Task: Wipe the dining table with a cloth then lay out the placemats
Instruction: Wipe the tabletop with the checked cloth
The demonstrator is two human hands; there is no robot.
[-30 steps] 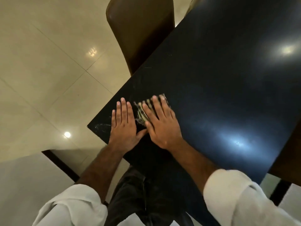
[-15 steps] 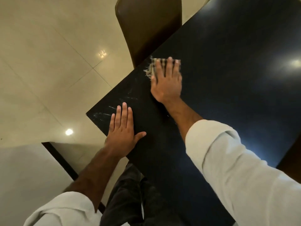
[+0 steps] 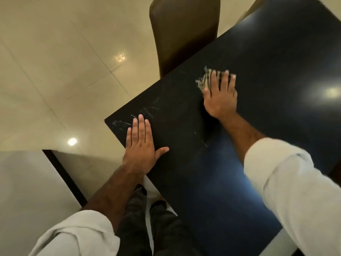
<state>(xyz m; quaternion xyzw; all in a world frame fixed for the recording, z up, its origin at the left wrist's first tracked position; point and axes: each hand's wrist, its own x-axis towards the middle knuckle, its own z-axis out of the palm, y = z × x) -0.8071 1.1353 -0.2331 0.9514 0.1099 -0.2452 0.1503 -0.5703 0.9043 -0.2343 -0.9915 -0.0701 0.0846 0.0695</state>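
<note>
You are looking down on a glossy black dining table that runs slantwise from 5 o'clock in the view up toward 1 o'clock, with its nearest corner pointing to 9 o'clock. Your left hand lies palm down on the table just inside that corner. Its fingers are straight and close together, its thumb is spread toward 3 o'clock, and it holds nothing. Your right hand is well apart from it, at about 1 o'clock from the left hand and further in on the tabletop. It is also palm down, with straight, slightly parted fingers pressing a small checked cloth flat against the surface. It is not gripping the cloth. The cloth shows past the fingertips and on the 10 o'clock side of the hand, where its edge looks frayed, though it is somewhat blurred. Pale streaks mark the black surface near the corner, at 10 to 12 o'clock from your left fingertips. Both forearms are bare below white sleeves. A brown chair stands at 12 o'clock in the view, close against the table's edge. Shiny cream floor tiles fill the view from 9 to 11 o'clock, and a bright round reflection sits at 9 o'clock. Another soft glare shows on the tabletop at 3 o'clock. Your dark trousers appear at 6 o'clock.
</note>
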